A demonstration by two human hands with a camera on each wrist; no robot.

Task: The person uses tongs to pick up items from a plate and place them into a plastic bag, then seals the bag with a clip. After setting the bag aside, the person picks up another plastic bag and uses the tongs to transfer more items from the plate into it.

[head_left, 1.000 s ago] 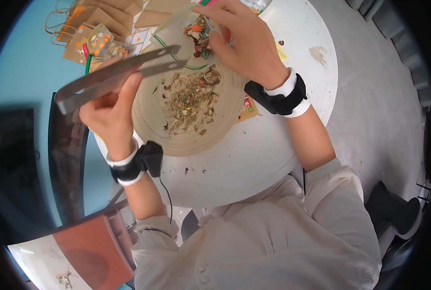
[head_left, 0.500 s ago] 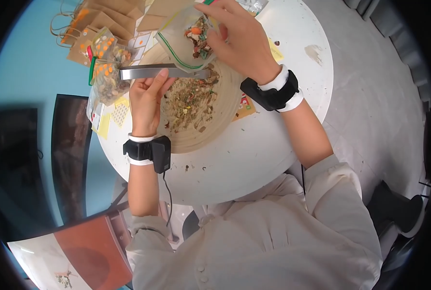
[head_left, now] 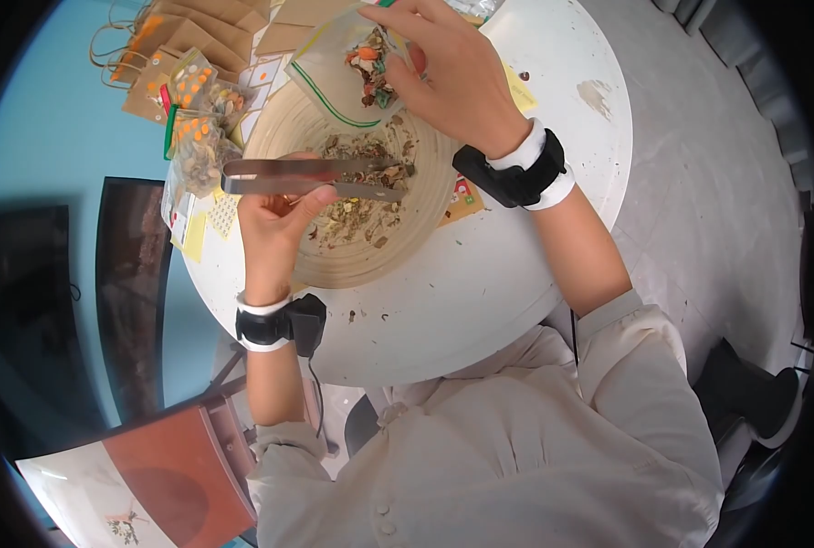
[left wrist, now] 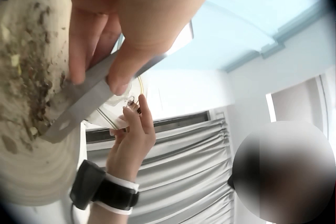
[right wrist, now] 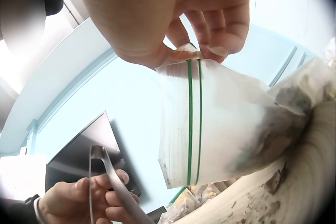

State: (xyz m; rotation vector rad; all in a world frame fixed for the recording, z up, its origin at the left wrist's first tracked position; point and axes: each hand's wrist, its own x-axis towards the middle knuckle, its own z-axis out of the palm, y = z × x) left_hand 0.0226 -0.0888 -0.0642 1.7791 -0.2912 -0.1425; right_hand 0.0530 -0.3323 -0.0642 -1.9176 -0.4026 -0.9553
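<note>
My left hand (head_left: 274, 228) holds metal tongs (head_left: 361, 190) between thumb and fingers. The tips of the tongs reach into a dried mix of flakes and bits (head_left: 361, 215) in a wide, round, pale bowl (head_left: 436, 173). In the left wrist view, the tong arms (left wrist: 79, 106) stand a little apart, tips right at the mix. With thumb and fingers, my right hand (head_left: 466, 87) pinches the mouth edge of a clear zip bag (right wrist: 226, 124) with green seal lines. Orange, green and brown pieces (head_left: 370, 68) lie in the bag, above the bowl's far side.
Filled clear bags with orange dots (head_left: 201, 151) sit left of the bowl, and brown paper bags (head_left: 183, 59) are behind them. Sticker sheets (head_left: 222, 215) lie at the left edge of the round white table (head_left: 443, 301). Small crumbs are scattered near its front.
My left hand has swung the tongs from the upper left rightward, then lowered their tips to the mix. My right hand and the zip bag have stayed nearly in place.
</note>
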